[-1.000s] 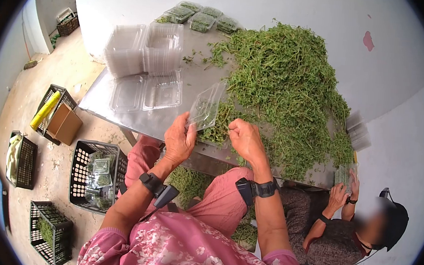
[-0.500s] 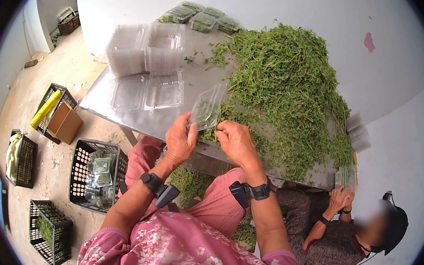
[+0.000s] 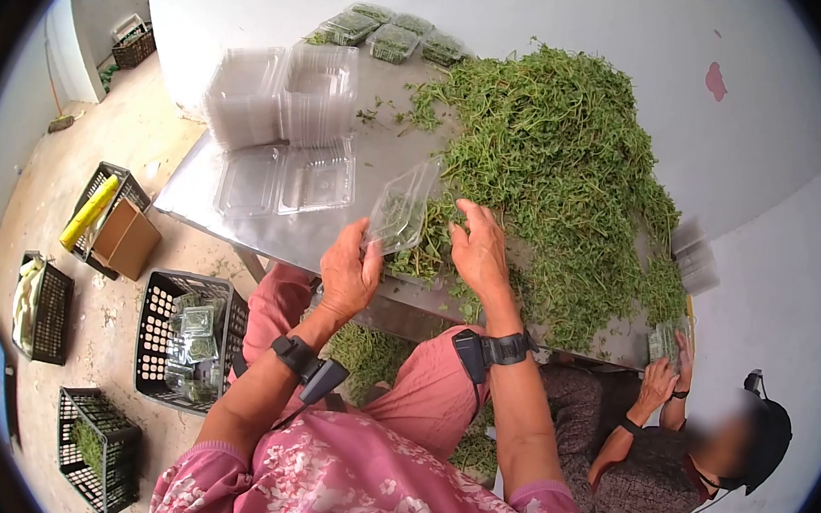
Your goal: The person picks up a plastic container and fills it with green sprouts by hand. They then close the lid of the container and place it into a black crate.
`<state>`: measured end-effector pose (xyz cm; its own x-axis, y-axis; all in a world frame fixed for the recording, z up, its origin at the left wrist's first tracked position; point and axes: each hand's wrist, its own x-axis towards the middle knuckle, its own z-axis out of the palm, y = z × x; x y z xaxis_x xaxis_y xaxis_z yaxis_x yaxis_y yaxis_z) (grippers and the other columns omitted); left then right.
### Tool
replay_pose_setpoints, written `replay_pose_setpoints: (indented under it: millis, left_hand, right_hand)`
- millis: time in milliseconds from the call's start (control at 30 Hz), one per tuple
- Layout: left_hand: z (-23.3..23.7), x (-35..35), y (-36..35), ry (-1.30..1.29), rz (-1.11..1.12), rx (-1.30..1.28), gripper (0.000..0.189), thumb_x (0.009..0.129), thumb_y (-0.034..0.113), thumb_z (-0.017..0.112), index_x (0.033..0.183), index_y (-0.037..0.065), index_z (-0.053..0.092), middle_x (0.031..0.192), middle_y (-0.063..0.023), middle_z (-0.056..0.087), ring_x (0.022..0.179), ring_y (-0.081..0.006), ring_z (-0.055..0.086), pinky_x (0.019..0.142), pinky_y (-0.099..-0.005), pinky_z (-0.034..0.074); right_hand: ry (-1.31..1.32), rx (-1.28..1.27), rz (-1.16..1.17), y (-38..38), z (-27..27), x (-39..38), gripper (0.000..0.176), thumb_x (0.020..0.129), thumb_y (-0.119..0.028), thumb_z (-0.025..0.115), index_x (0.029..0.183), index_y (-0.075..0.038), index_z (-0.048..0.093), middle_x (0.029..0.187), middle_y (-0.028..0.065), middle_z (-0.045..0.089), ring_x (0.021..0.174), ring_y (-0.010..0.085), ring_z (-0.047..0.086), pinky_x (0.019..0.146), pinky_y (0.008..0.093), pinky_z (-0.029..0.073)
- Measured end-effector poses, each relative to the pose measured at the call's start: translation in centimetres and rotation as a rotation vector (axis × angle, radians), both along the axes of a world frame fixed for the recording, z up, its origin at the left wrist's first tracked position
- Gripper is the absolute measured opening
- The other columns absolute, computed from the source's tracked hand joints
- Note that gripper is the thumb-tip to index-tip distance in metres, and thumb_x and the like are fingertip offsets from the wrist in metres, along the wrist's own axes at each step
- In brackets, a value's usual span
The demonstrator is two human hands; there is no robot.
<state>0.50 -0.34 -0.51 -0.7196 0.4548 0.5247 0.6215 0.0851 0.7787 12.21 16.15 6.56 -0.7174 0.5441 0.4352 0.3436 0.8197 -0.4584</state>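
Observation:
My left hand (image 3: 349,273) grips the edge of a clear plastic container (image 3: 403,208) near the table's front edge, its lid tilted up. Beside that container, my right hand (image 3: 478,252) is at the edge of the green herbs, thumb and fingers apart, with nothing visibly held. A large heap of green herbs (image 3: 554,152) covers the right part of the metal table (image 3: 278,230). Behind my left hand lies an empty open container (image 3: 286,179), and beyond it rises a stack of empty containers (image 3: 283,97).
Several filled containers (image 3: 392,43) sit at the table's back. A black crate (image 3: 157,352) with filled packs stands on the floor at the left, near other crates. At the right, a seated co-worker (image 3: 654,469) has both hands at another container (image 3: 662,344).
My right hand has moved from the container toward the herbs at the right, and its fingers have spread. The co-worker's hands have shifted slightly. My left hand stays on the container.

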Motion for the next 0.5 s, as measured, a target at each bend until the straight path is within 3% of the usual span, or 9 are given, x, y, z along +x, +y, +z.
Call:
replay_pose_setpoints:
  millis: [233,500]
  left_hand:
    - [0.0,0.0,0.1,0.006,0.000,0.003,0.035,0.089,0.018,0.058,0.118,-0.001,0.055,0.099,-0.0213,0.063,0.083,-0.0385,0.063,0.074,-0.0436,0.050]
    - [0.1,0.0,0.0,0.009,0.001,0.000,0.034,0.089,0.018,0.058,0.118,-0.001,0.055,0.099,-0.0212,0.063,0.084,-0.0386,0.063,0.074,-0.0437,0.050]
  right_hand:
    - [-0.024,-0.049,0.039,-0.1,-0.5,-0.4,0.034,0.089,-0.010,0.061,0.121,0.001,0.057,0.123,0.0209,0.057,0.112,0.0392,0.056,0.094,0.0435,0.045]
    - [-0.024,-0.074,0.042,-0.6,-1.2,-0.4,0.028,0.088,-0.009,0.062,0.114,0.001,0.062,0.124,0.0216,0.055,0.113,0.0398,0.055,0.096,0.0430,0.045]
